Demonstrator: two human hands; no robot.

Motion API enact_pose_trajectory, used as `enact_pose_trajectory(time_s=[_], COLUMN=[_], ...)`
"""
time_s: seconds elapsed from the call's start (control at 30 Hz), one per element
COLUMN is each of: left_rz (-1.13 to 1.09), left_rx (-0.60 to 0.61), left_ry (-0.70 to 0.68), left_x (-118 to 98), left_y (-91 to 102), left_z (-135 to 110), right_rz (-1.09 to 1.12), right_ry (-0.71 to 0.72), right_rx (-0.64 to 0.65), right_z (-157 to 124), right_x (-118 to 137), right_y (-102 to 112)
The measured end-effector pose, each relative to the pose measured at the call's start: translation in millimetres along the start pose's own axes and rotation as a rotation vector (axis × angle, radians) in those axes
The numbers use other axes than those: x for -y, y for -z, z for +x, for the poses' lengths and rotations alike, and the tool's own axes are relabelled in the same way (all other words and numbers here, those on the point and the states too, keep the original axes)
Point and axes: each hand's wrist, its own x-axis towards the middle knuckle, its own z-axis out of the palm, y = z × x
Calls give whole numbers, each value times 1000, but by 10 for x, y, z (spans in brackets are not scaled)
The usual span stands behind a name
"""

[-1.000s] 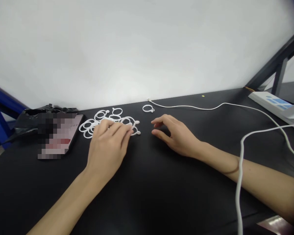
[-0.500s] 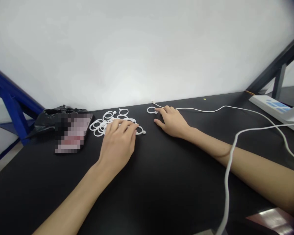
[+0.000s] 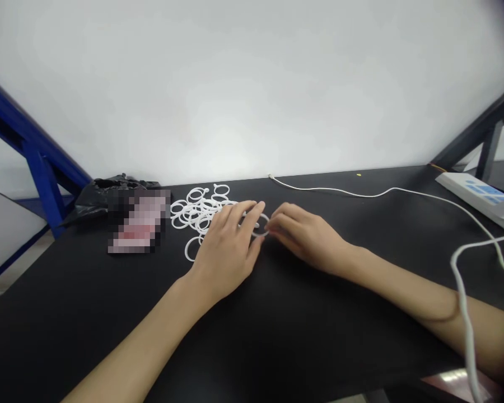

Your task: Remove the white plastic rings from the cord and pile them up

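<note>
My right hand (image 3: pixel 304 235) pinches the right edge of a white ring (image 3: pixel 265 231) between thumb and fingertips, just above the black tabletop. Close to that ring's left side is my left hand (image 3: pixel 231 240), with its thumb and fingers apart; whether they touch it is hard to tell. Under and beyond the left fingers lies a loose pile of white rings (image 3: pixel 197 208), each with a small knob. Part of the pile is hidden by that hand. One more white ring (image 3: pixel 187 250) shows beside the left wrist.
A black plastic bag (image 3: pixel 103 193) and a blurred-out flat pink item (image 3: pixel 145 215) lie at the left. Along the right runs a white cable (image 3: pixel 365 196), passing over my right forearm. A white device (image 3: pixel 470 187) stands at the far right, and a pale wall (image 3: pixel 252 101) closes the back.
My right hand has come nearer and now grips a white ring beside the left hand. The left hand has moved right across the pile. A ring now shows nearer the left wrist.
</note>
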Motion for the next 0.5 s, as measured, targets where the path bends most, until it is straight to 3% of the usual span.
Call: enact_pose_trajectory(time_s=[0.07,0.17,0.5], left_rz=[-24,-34,9], left_rx=[63,122,2], left_ry=[-46,-99,-165], left_x=[-33,-70,-40], left_y=[-4,-25,-27], left_z=[-13,-26,2], right_rz=[-33,-8,313], right_ry=[147,211,13], right_rx=[-60,-129,-210], right_z=[-105,-190,-260], right_x=[84,114,71], right_y=[31,29,29])
